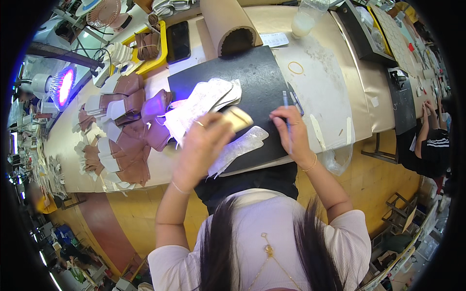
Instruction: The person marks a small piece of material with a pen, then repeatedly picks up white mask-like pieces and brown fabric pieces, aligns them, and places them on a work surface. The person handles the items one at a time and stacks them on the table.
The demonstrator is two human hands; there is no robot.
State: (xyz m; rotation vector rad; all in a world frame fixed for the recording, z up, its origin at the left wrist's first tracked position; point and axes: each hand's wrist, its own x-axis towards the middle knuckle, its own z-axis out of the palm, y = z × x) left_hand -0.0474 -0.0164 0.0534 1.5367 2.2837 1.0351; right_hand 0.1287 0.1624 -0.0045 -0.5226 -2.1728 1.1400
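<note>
Pieces of white material point(240, 149) lie nearest you on the black board point(257, 72). Your motion-blurred left hand point(206, 143) grasps a cream piece point(239, 119) over it; your right grips a slim pen-like tool point(285, 99). Beyond are a white stack point(208, 99) and brown roll point(225, 22).

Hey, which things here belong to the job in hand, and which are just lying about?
Seemingly in use:
cream piece by the left hand
pen-like tool in the right hand
whitish pieces
black board

Apparently just lying about:
black phone
pink fan
cardboard tube
translucent cup
</note>
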